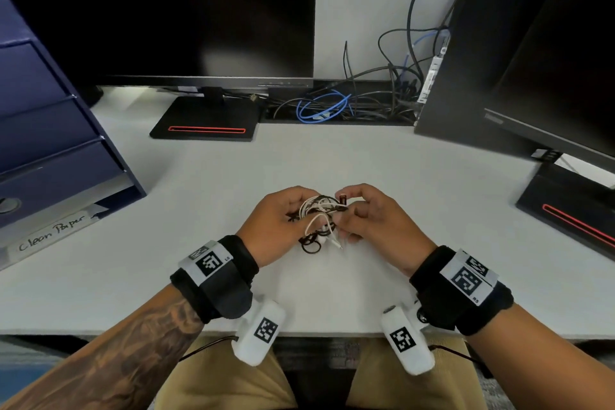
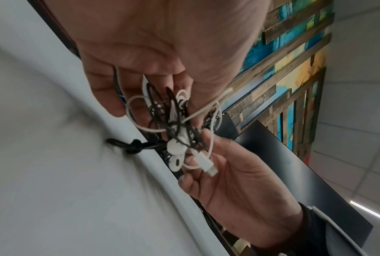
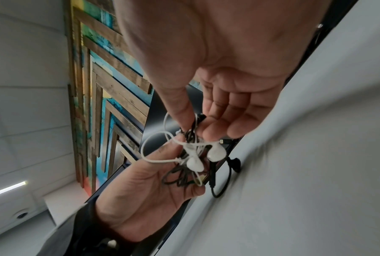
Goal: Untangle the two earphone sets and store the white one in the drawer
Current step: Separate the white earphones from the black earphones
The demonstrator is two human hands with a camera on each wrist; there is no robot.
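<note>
A white earphone set point(image 1: 321, 225) and a black earphone set point(image 1: 311, 245) are knotted into one bundle, held just above the grey desk point(image 1: 332, 160) near its front edge. My left hand point(image 1: 299, 213) grips the bundle from the left with curled fingers. My right hand point(image 1: 346, 210) pinches cords on the right side, with a small dark plug point(image 1: 342, 199) between thumb and forefinger. In the left wrist view the white earbuds point(image 2: 175, 155) and white plug point(image 2: 206, 166) dangle over the right palm. In the right wrist view a black loop point(image 3: 222, 183) hangs down to the desk.
A blue drawer unit point(image 1: 50, 130) stands at the left with its drawers closed, over a tray labelled "Clean Paper" point(image 1: 50, 233). Two dark monitors point(image 1: 199, 10) point(image 1: 549, 60) stand behind on black bases point(image 1: 206, 123) point(image 1: 572, 210). Loose cables point(image 1: 332, 106) lie at the back.
</note>
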